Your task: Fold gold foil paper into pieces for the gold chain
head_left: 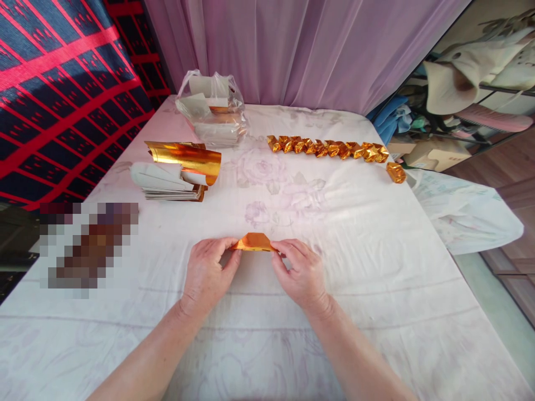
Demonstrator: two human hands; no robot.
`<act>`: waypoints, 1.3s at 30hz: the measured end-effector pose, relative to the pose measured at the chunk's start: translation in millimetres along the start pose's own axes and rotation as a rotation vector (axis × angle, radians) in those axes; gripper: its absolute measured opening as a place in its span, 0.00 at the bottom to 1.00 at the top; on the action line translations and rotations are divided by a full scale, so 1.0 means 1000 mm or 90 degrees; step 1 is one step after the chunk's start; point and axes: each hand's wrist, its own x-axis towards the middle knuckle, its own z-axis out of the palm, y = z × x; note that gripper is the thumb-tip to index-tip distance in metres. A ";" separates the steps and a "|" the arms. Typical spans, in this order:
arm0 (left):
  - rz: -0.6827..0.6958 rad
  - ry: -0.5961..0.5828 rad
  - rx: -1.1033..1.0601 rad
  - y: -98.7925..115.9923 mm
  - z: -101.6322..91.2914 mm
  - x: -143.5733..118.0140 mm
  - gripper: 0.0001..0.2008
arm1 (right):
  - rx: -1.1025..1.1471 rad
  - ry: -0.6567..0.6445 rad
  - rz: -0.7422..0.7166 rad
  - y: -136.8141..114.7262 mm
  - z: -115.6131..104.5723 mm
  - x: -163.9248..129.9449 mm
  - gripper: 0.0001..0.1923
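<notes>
Foil piece: folded gold paper (pixel 253 243), held low over worktop (pixel 376 267), centre-front, between both hands.
Left hand (pixel 207 273): thumb & fingers pinched on piece's left end.
Right hand (pixel 301 271): fingertips gripping its right end.
Worktop cover: pale floral cloth.
Finished row: line of folded gold shapes (pixel 328 148) at far side, w/ one single shape (pixel 395 172) just off its right end.
Sheet stack (pixel 175 178): far left, top gold sheet curled up.
Plastic bag (pixel 212 108): behind stack, holds more paper.
Backdrop: lilac curtain (pixel 301 50).
</notes>
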 end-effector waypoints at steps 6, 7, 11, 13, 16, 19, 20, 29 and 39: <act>-0.053 -0.008 -0.026 0.002 -0.002 0.002 0.07 | 0.034 0.019 0.023 -0.003 0.003 0.001 0.09; -0.057 -0.008 -0.031 0.003 -0.002 0.002 0.07 | 0.034 0.018 0.028 -0.003 0.004 0.001 0.09; -0.056 -0.003 -0.042 0.003 -0.001 0.001 0.06 | 0.009 0.007 0.056 0.000 0.005 0.000 0.08; -0.056 -0.001 -0.043 0.003 -0.001 0.001 0.06 | -0.013 -0.009 0.073 0.001 0.005 -0.001 0.08; -0.056 -0.004 -0.044 0.002 0.000 0.000 0.06 | -0.043 -0.036 0.071 0.003 0.004 -0.002 0.09; -0.044 -0.020 -0.033 0.002 -0.002 0.001 0.07 | -0.064 -0.042 0.045 0.004 0.004 -0.003 0.10; -0.036 -0.026 -0.024 0.002 -0.002 0.001 0.07 | -0.069 -0.041 0.042 0.004 0.004 -0.003 0.11; 0.025 -0.058 0.064 0.000 -0.004 0.002 0.05 | -0.087 -0.036 0.024 0.003 0.002 -0.002 0.11; 0.007 -0.085 0.062 0.001 -0.006 0.002 0.03 | -0.110 -0.079 0.005 -0.001 -0.001 0.000 0.10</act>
